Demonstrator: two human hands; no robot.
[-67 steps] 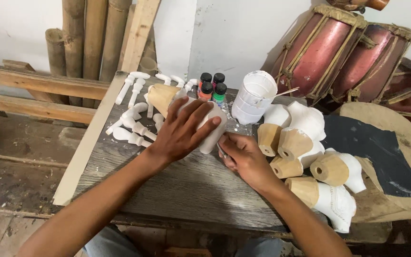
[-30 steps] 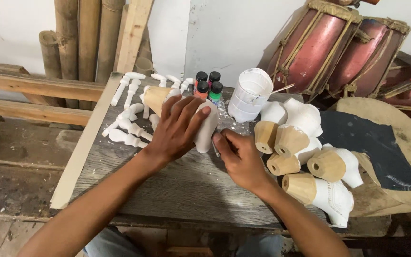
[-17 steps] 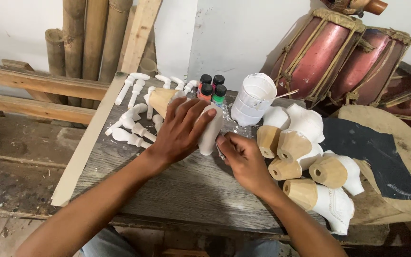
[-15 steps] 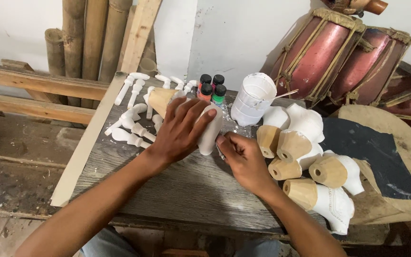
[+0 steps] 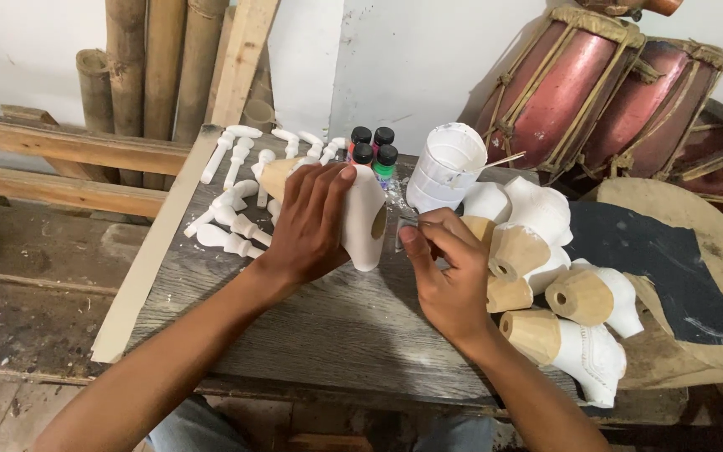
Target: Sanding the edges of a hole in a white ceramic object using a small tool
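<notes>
My left hand (image 5: pixel 311 222) grips a white-painted wooden figure body (image 5: pixel 364 219) lying on its side on the grey wooden table (image 5: pixel 328 326), its hollow end facing right. My right hand (image 5: pixel 449 272) is just right of that end, fingers pinched on a small thin tool (image 5: pixel 403 224) that I cannot make out clearly. Behind the hands stand small paint bottles (image 5: pixel 374 149) with black caps and a white plastic cup (image 5: pixel 447 166) holding a stick.
Several white and bare-wood figure bodies (image 5: pixel 558 285) are piled at the right. Small white turned pieces (image 5: pixel 236 192) lie at the left rear. A black sheet (image 5: pixel 654 264), two red drums (image 5: pixel 596 84), bamboo poles (image 5: pixel 140 67) and a wood plank (image 5: pixel 161 243) surround the table.
My left hand has tilted the white body slightly and kept its grip. My right hand has stayed close to the open end with only small shifts.
</notes>
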